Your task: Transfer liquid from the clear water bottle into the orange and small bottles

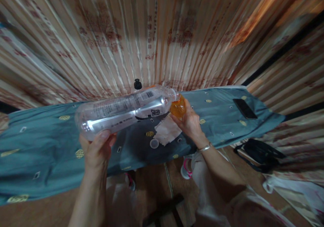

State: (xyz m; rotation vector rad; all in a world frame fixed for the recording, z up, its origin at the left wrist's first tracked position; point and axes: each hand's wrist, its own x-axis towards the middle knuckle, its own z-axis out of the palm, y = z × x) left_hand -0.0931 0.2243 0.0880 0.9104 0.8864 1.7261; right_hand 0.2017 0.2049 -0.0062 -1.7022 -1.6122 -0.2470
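Note:
My left hand (97, 149) grips the lower end of a large clear plastic bottle (121, 112), which lies tilted in the air with its neck up and to the right. My right hand (189, 120) is wrapped round a small bottle of orange liquid (178, 106). The two bottle mouths meet, or nearly so; the exact contact is too small to tell. Below them on the cloth is a crumpled white tissue (167, 130), with a round whitish cap (154, 144) beside it. A black cap (137, 84) stands at the cloth's back edge.
A green patterned cloth (50, 132) covers the long table. On its right part lies a black phone (245, 108). Striped curtains (126, 34) hang behind. A black bag (263, 152) sits low on the right, and a dark stand (164, 210) is at the bottom.

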